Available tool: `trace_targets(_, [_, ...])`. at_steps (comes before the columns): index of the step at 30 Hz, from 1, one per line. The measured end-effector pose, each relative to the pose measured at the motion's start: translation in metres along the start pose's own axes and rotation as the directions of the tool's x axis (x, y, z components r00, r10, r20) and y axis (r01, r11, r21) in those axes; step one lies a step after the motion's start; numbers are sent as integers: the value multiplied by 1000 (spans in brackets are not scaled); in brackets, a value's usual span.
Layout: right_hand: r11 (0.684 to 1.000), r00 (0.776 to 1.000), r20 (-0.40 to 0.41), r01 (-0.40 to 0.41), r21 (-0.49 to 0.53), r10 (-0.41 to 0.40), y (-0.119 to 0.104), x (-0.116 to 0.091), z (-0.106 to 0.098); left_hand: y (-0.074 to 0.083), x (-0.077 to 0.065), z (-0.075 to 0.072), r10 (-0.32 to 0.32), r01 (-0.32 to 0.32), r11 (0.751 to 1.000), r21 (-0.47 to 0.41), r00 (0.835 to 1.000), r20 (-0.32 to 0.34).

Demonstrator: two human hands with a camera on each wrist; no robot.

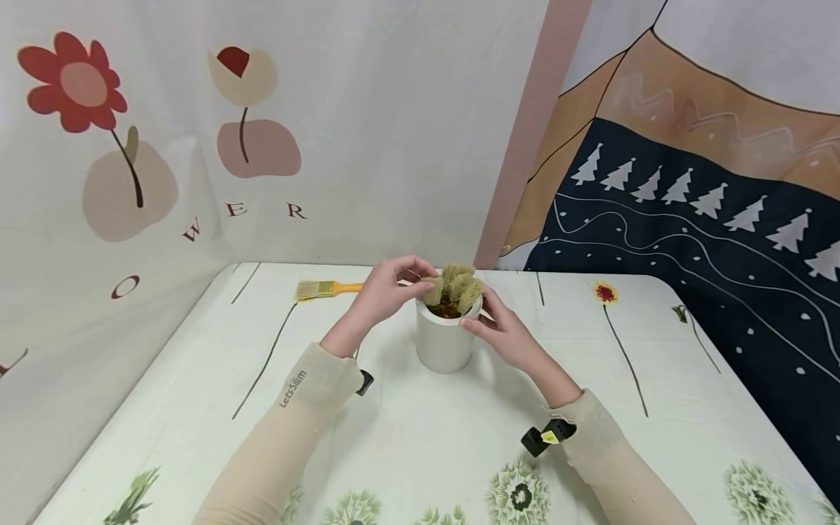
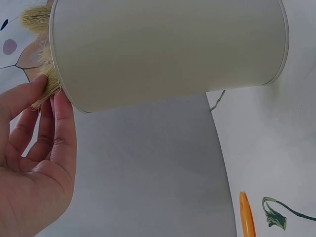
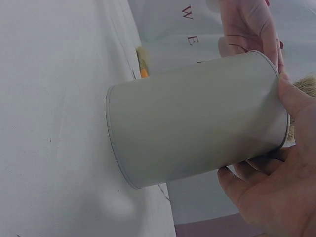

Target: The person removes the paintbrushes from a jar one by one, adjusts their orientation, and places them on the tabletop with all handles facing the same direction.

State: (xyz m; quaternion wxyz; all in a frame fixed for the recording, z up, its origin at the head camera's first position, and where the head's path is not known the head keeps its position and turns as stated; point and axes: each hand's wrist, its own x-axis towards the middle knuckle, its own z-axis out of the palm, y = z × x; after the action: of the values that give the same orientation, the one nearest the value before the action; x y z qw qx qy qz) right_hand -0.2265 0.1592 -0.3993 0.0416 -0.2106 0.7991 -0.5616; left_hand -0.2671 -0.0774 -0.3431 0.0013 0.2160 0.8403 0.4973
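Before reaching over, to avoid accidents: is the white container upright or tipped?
Upright: the white container has its rim up, base toward the table.

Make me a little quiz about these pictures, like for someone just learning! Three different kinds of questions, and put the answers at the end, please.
1. Fill in the blank: The person's ____ hand pinches the bristles at the top of the white pot.
2. True or false: The paintbrush with the orange handle stands inside the white pot.
3. Pick one. What does the right hand hold? A: the paintbrush. B: the white pot. C: nothing at all.

Key:
1. Left; the left hand has the bristles between thumb and finger.
2. False; it lies on the table.
3. B, near its top.
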Motion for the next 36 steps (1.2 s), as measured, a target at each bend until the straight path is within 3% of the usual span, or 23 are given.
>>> trace_targets(10, [1000,1000,-1,0,-9,0,0,0,0,4,-2,-6,5,-6,1000,-18,999,-37])
trace_targets(24, [1000,1000,-2,-23,-7,23,-3,-1,0,13,-8,-23,9,-22,993,-119,993,-114])
trace_targets(36, [1000,1000,-4,-27,-7,27,-3,0,0,8,-11,-41,14,-69,949,-307,984,-178])
